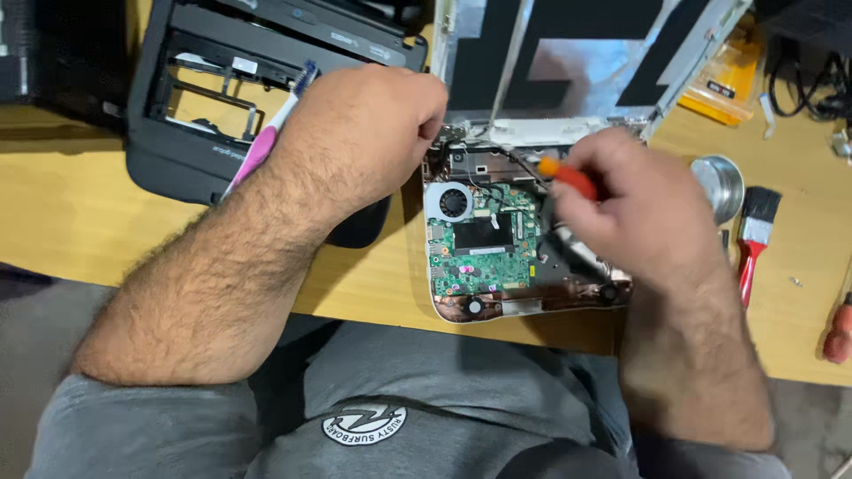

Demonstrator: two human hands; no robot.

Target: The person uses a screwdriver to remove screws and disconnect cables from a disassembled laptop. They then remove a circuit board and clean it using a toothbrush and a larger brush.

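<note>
My right hand pinches an orange-handled screwdriver over the opened laptop's green motherboard. My left hand, curled closed, rests at the laptop's hinge corner, a pink toothbrush just behind it.

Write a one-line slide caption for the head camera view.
Right hand works an orange-handled screwdriver over an opened laptop's green circuit board; left hand steadies the laptop's hinge corner.

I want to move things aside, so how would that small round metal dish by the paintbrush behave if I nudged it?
The metal dish looks thin and shallow, so it is probably light and would likely slide easily on the smooth wooden table. Its shiny surface may be slippery to pinch. It sits close beside the red-handled paintbrush, so a push that way would probably bump it.
</note>
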